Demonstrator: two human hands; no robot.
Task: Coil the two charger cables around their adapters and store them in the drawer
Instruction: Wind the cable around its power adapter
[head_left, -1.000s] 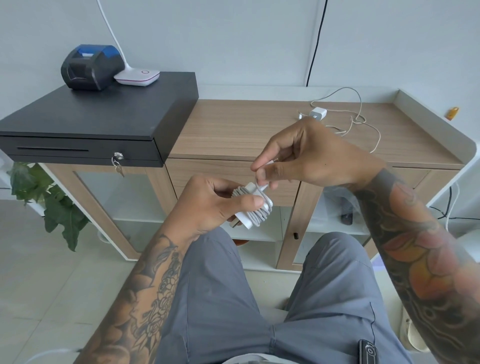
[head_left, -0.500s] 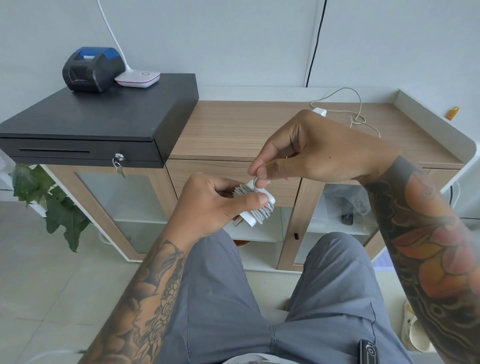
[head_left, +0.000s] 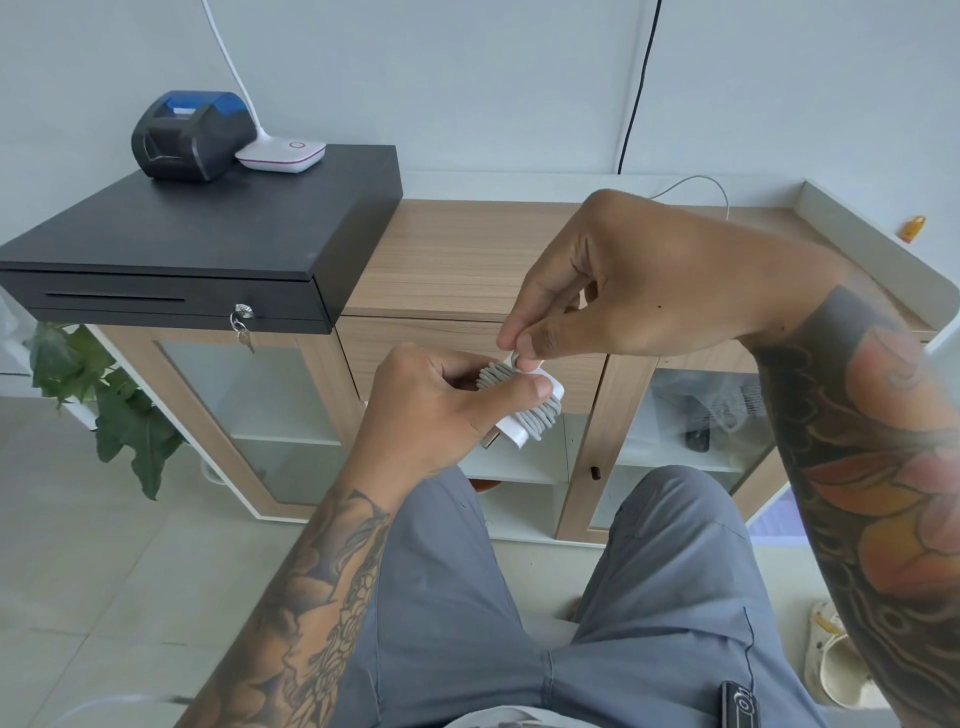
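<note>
left hand (head_left: 436, 410) grips the white adapter (head_left: 524, 426), cable (head_left: 540, 415) coiled around it. right hand (head_left: 639, 291) pinches the cable's end above.

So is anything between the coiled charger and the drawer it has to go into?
Nothing visible lies between them, but the wooden drawer just behind the hands looks shut, so its front blocks entry. The left hand grips the cable-wrapped adapter; the right hand pinches the cable end.

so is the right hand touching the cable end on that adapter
Touching. The head view shows the right hand pinching the cable end between thumb and forefinger, just above the coiled adapter the left hand holds.
</note>
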